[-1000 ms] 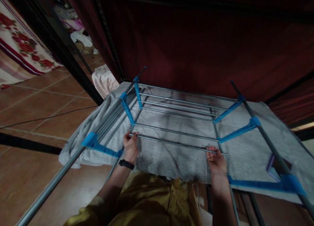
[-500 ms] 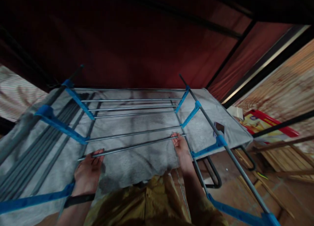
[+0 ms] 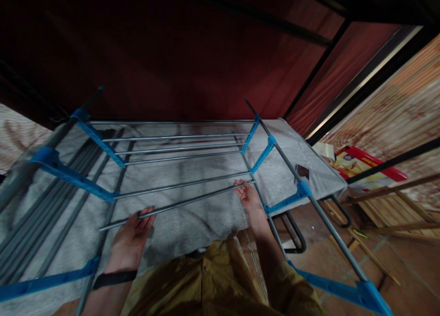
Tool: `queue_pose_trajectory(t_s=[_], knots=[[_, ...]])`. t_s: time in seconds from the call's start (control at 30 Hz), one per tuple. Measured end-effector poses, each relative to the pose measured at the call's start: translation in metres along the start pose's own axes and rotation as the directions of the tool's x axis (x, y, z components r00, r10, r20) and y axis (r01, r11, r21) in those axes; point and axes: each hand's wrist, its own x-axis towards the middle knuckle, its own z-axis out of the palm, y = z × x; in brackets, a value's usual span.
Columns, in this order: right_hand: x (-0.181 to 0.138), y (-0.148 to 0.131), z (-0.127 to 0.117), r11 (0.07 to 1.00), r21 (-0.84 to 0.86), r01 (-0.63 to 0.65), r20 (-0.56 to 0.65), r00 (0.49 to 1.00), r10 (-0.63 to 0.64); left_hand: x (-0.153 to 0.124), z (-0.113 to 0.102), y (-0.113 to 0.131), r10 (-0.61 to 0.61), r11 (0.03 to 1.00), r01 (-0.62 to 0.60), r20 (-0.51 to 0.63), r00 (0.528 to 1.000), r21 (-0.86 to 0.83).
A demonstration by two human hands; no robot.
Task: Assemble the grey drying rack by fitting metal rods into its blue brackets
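A thin grey metal rod [image 3: 195,200] lies across both my hands, its left end lower and nearer to me. My left hand [image 3: 134,233], palm up, curls its fingers round the rod near its left end. Near the other end, my right hand [image 3: 249,198] pinches the rod, also palm up. Around them stands a rack frame of grey tubes with blue plastic brackets; the blue bracket [image 3: 263,155] by my right hand has its inner tip close to the rod's right end. Behind the held rod, a crossbar [image 3: 182,185] spans the two sides.
A grey cloth [image 3: 209,220] covers the table under the frame. Several loose grey tubes [image 3: 44,206] lie at the left. A phone-like dark object [image 3: 302,173] rests at the right. Beyond the table are a red and yellow box [image 3: 364,162] and wooden slatted furniture [image 3: 395,210].
The rod's left end has shifted left and slightly nearer to me, so the rod slants more. My left hand has moved a little right along it; my right hand still grips near the right end.
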Motion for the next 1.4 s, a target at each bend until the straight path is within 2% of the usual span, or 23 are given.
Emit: queue_pose_trajectory(t_s=[0.33, 0.5, 0.63, 0.8, 1.07, 1.4], knots=[[-0.005, 0.003, -0.004, 0.999, 0.027, 0.035, -0.006, 0.999, -0.035, -0.008, -0.005, -0.006, 0.078, 0.996, -0.075, 0.064, 0.995, -0.049], [-0.007, 0.006, -0.004, 0.996, 0.003, 0.092, 0.019, 0.996, -0.092, -0.008, 0.001, -0.005, 0.094, 0.995, -0.094, -0.004, 0.996, -0.042], [-0.007, 0.005, -0.004, 0.997, -0.013, 0.082, 0.019, 0.997, -0.081, -0.006, 0.006, -0.004, 0.064, 0.996, -0.068, -0.074, 0.995, -0.052], [-0.010, 0.005, -0.005, 0.998, -0.026, 0.063, 0.020, 0.998, -0.062, -0.006, 0.003, -0.007, 0.113, 0.992, -0.113, -0.001, 0.994, -0.056], [-0.017, 0.007, -0.003, 0.997, -0.065, 0.044, 0.002, 0.999, -0.044, 0.006, 0.002, -0.012, 0.107, 0.992, -0.110, -0.041, 0.993, -0.067], [-0.013, 0.011, -0.015, 0.996, -0.078, 0.035, 0.025, 0.999, -0.033, 0.006, -0.004, -0.022, 0.089, 0.989, -0.078, 0.079, 0.993, -0.127]])
